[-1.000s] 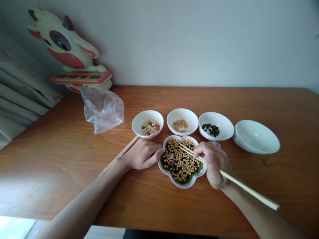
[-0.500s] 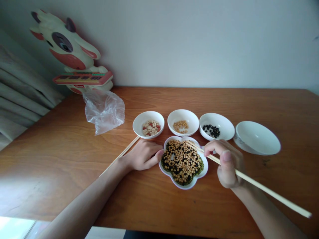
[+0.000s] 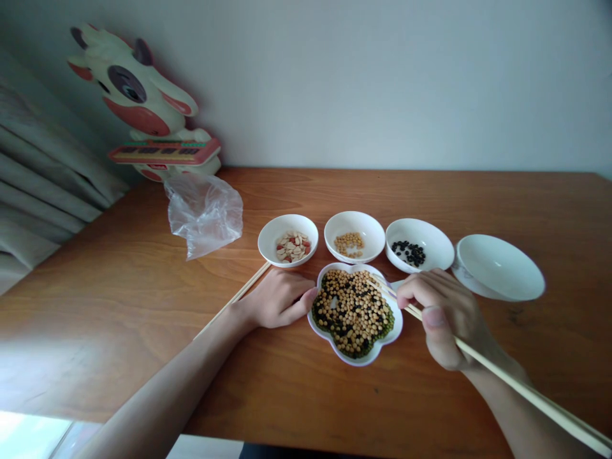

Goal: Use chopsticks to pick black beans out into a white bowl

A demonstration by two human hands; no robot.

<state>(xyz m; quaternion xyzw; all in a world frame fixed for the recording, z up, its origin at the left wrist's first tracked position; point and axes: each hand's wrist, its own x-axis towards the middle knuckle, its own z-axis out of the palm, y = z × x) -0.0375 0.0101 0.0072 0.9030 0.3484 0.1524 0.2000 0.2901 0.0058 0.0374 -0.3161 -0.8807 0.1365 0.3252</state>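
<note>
A white flower-shaped dish (image 3: 356, 352) in front of me holds mixed yellow, black and green beans. My right hand (image 3: 447, 315) is closed on a pair of chopsticks (image 3: 521, 392), whose tips rest over the dish's right side. My left hand (image 3: 277, 299) lies on the table with its thumb against the dish's left rim; its fingers are loosely curled and hold nothing. Behind the dish stand three small white bowls: one with peanuts (image 3: 288, 239), one with yellow beans (image 3: 354, 236), one with black beans (image 3: 419, 245).
An empty white bowl (image 3: 500, 268) sits at the right. A spare pair of chopsticks (image 3: 234, 298) lies under my left wrist. A clear plastic bag (image 3: 204, 213) and a cow-shaped toy (image 3: 143, 121) stand at the back left of the wooden table (image 3: 119, 287).
My right hand has drawn back to the right with the chopsticks, so the tips moved from the dish's middle to its right side. My left hand stays put.
</note>
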